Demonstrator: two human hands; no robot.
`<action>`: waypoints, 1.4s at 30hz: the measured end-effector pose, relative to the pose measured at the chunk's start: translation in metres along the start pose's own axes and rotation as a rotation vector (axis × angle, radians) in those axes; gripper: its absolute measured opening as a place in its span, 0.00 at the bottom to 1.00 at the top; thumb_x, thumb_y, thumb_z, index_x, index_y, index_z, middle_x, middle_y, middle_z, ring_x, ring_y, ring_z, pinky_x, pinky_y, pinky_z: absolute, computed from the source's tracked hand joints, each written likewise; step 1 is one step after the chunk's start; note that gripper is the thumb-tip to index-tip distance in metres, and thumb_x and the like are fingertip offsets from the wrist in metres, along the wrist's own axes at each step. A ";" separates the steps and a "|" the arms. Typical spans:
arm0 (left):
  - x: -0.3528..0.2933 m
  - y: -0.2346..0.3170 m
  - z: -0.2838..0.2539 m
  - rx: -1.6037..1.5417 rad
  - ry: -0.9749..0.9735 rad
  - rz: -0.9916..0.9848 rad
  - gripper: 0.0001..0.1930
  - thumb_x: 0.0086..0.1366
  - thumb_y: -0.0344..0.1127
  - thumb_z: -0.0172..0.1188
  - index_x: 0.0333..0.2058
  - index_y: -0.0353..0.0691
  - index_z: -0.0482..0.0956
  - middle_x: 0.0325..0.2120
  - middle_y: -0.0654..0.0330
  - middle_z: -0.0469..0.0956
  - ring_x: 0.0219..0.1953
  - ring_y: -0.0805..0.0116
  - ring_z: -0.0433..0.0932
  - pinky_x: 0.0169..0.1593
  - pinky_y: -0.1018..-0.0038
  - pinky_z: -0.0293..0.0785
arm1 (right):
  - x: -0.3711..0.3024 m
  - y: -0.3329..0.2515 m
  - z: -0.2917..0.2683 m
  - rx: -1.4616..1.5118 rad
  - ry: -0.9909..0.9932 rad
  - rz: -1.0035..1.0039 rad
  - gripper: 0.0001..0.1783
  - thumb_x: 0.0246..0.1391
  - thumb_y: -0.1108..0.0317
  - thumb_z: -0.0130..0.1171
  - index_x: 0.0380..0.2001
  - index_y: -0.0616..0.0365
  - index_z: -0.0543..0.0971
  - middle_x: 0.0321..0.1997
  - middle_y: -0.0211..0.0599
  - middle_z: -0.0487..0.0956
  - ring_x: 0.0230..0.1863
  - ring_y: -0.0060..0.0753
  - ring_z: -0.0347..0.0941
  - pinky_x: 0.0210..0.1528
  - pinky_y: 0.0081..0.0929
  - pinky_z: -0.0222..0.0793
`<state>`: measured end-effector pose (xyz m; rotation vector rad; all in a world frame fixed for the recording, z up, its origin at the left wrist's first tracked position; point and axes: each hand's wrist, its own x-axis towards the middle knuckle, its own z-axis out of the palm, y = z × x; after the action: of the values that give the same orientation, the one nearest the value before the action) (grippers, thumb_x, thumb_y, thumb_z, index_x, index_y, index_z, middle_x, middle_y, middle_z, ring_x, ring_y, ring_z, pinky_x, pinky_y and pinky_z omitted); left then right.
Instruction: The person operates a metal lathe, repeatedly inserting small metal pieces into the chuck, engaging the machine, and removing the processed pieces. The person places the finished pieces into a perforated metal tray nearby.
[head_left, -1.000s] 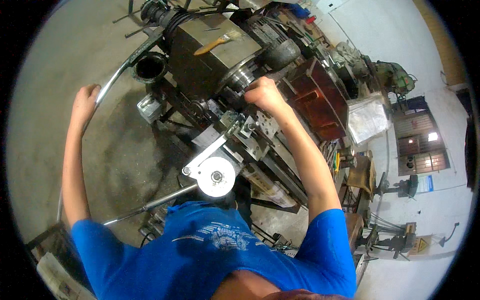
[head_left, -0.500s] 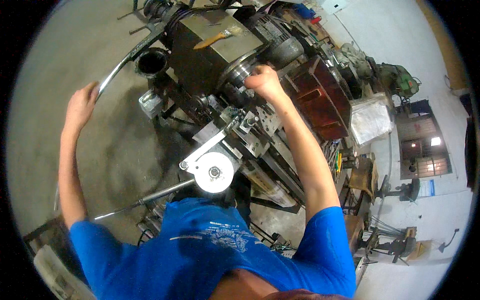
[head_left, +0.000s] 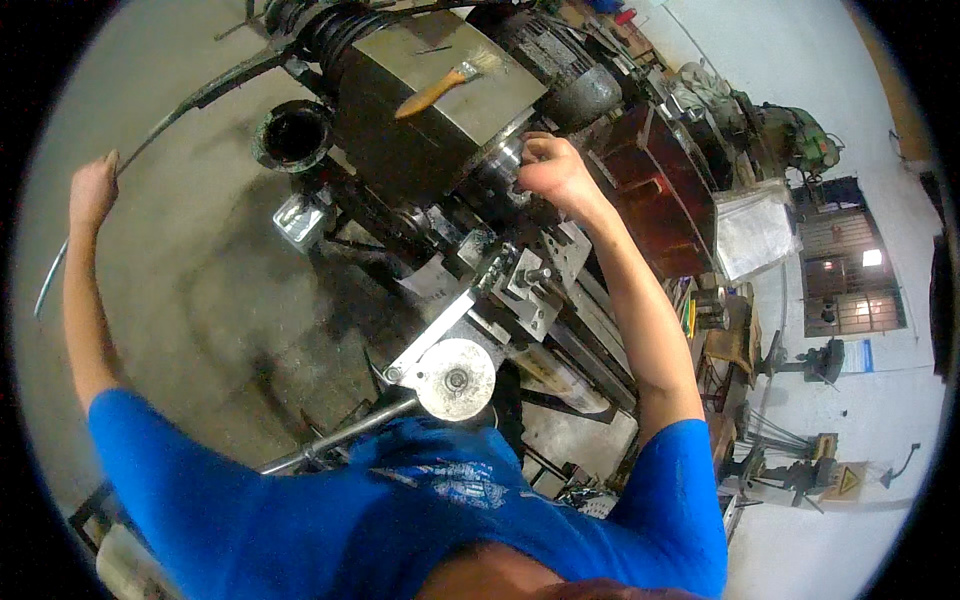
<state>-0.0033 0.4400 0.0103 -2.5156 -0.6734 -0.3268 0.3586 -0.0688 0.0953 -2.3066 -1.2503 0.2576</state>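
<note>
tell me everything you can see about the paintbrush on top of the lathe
The paintbrush has a light wooden handle that looks orange-tan, a short metal band and pale, splayed bristles. It lies flat and loose on the flat grey top of the headstock housing, slanted, with the handle end toward the person and the bristles pointing up and to the right. Nothing touches it except the housing beneath; the right hand is nearby on the chuck, clear of it.

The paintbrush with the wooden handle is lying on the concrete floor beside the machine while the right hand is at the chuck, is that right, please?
Not quite. In the head view the paintbrush lies on top of the machine's grey housing, not on the floor. The right hand is indeed at the chuck.
</note>
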 end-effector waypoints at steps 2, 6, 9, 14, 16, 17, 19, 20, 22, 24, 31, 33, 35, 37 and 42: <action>0.007 -0.009 0.034 -0.007 0.023 -0.063 0.05 0.50 0.25 0.46 0.28 0.37 0.68 0.25 0.51 0.73 0.25 0.52 0.73 0.29 0.62 0.69 | -0.002 0.000 -0.002 0.014 -0.030 0.088 0.13 0.27 0.64 0.53 0.13 0.65 0.67 0.19 0.43 0.66 0.22 0.32 0.63 0.25 0.30 0.60; 0.013 0.002 0.016 -0.011 -0.171 -0.207 0.04 0.51 0.29 0.47 0.26 0.38 0.70 0.23 0.51 0.73 0.27 0.52 0.73 0.31 0.63 0.70 | -0.008 -0.015 -0.007 -0.020 -0.035 0.104 0.14 0.25 0.65 0.53 0.17 0.65 0.70 0.22 0.48 0.71 0.26 0.38 0.68 0.31 0.29 0.64; 0.004 0.027 -0.012 0.010 -0.192 -0.456 0.09 0.51 0.35 0.48 0.29 0.40 0.73 0.29 0.53 0.75 0.33 0.54 0.74 0.35 0.63 0.70 | -0.009 -0.022 -0.009 -0.119 -0.021 0.028 0.14 0.24 0.65 0.54 0.20 0.63 0.72 0.36 0.51 0.72 0.36 0.44 0.70 0.38 0.30 0.65; 0.009 0.069 -0.034 -0.530 0.065 -0.442 0.15 0.52 0.34 0.49 0.40 0.40 0.73 0.34 0.52 0.75 0.37 0.57 0.74 0.40 0.67 0.69 | -0.078 -0.028 -0.037 -0.054 0.255 -0.114 0.15 0.23 0.66 0.55 0.23 0.59 0.74 0.50 0.47 0.66 0.47 0.47 0.66 0.47 0.31 0.63; -0.006 0.117 -0.040 -0.877 0.424 -0.184 0.14 0.51 0.33 0.51 0.39 0.38 0.74 0.34 0.53 0.76 0.38 0.59 0.75 0.42 0.69 0.68 | -0.121 -0.021 -0.054 -0.038 0.306 -0.079 0.15 0.23 0.68 0.54 0.23 0.59 0.74 0.52 0.46 0.65 0.48 0.47 0.65 0.48 0.31 0.62; -0.014 0.151 -0.051 -1.142 0.493 -0.106 0.14 0.51 0.32 0.52 0.37 0.37 0.74 0.34 0.53 0.76 0.37 0.60 0.75 0.43 0.70 0.68 | -0.144 -0.015 -0.060 -0.032 0.336 -0.048 0.14 0.23 0.70 0.54 0.24 0.59 0.74 0.51 0.46 0.65 0.48 0.47 0.65 0.48 0.31 0.62; -0.012 0.212 -0.026 -1.104 0.013 -0.409 0.14 0.51 0.34 0.53 0.35 0.31 0.74 0.30 0.52 0.76 0.35 0.63 0.75 0.40 0.72 0.69 | -0.188 -0.001 -0.071 -0.013 0.331 0.142 0.14 0.23 0.73 0.53 0.23 0.60 0.74 0.51 0.46 0.66 0.47 0.47 0.66 0.47 0.28 0.62; -0.012 0.232 0.021 -1.027 -0.386 -0.435 0.18 0.50 0.36 0.55 0.36 0.29 0.72 0.30 0.48 0.75 0.35 0.60 0.75 0.38 0.69 0.69 | -0.208 0.008 -0.075 -0.043 0.323 0.231 0.14 0.23 0.73 0.53 0.23 0.60 0.74 0.50 0.46 0.67 0.46 0.47 0.67 0.47 0.27 0.62; -0.017 0.279 0.046 -0.911 -0.519 -0.175 0.23 0.47 0.43 0.58 0.37 0.28 0.71 0.33 0.42 0.73 0.37 0.50 0.72 0.39 0.63 0.68 | -0.256 0.030 -0.077 -0.103 0.358 0.381 0.14 0.23 0.75 0.52 0.24 0.61 0.74 0.48 0.46 0.68 0.45 0.45 0.68 0.45 0.26 0.62; -0.014 0.314 0.054 -0.810 -0.460 -0.154 0.22 0.47 0.44 0.58 0.35 0.32 0.71 0.31 0.45 0.73 0.36 0.50 0.72 0.39 0.61 0.68 | -0.306 0.045 -0.075 -0.111 0.412 0.487 0.15 0.23 0.76 0.51 0.24 0.62 0.74 0.46 0.46 0.70 0.43 0.43 0.69 0.44 0.25 0.63; 0.026 0.279 0.031 -0.233 -0.491 0.248 0.08 0.47 0.33 0.54 0.29 0.41 0.73 0.29 0.54 0.76 0.32 0.56 0.75 0.34 0.62 0.71 | -0.422 0.080 -0.066 -0.119 0.512 0.749 0.14 0.26 0.75 0.51 0.24 0.65 0.74 0.36 0.44 0.74 0.33 0.39 0.71 0.36 0.23 0.65; 0.013 0.288 0.030 -0.256 -0.470 0.225 0.09 0.48 0.35 0.54 0.30 0.40 0.73 0.29 0.52 0.76 0.33 0.56 0.75 0.35 0.62 0.71 | -0.450 0.092 -0.069 -0.259 0.559 0.823 0.15 0.26 0.76 0.50 0.26 0.64 0.75 0.30 0.44 0.75 0.28 0.36 0.71 0.31 0.24 0.65; 0.001 0.287 0.014 -0.429 -0.478 0.164 0.14 0.49 0.38 0.55 0.34 0.39 0.72 0.28 0.49 0.75 0.33 0.53 0.74 0.36 0.62 0.70 | -0.507 0.128 -0.064 -0.069 0.644 0.981 0.19 0.30 0.73 0.52 0.33 0.63 0.74 0.26 0.41 0.76 0.27 0.31 0.72 0.30 0.25 0.65; -0.023 0.269 0.029 -0.551 -0.497 0.058 0.19 0.49 0.39 0.57 0.40 0.40 0.71 0.29 0.48 0.75 0.33 0.52 0.74 0.35 0.62 0.70 | -0.521 0.133 -0.074 -0.162 0.568 1.159 0.21 0.32 0.70 0.54 0.38 0.60 0.74 0.35 0.43 0.76 0.36 0.35 0.73 0.37 0.26 0.67; -0.063 0.257 -0.074 -0.777 -0.892 0.144 0.23 0.49 0.39 0.57 0.44 0.34 0.69 0.29 0.48 0.76 0.33 0.60 0.76 0.38 0.68 0.69 | -0.649 0.211 -0.063 -0.552 0.268 1.361 0.40 0.27 0.66 0.61 0.51 0.55 0.62 0.52 0.39 0.66 0.50 0.43 0.64 0.48 0.32 0.62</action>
<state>0.0703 0.1833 -0.0557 -3.4195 -0.7579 0.7966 0.1737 -0.7214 -0.0037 -3.1438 0.6221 0.0181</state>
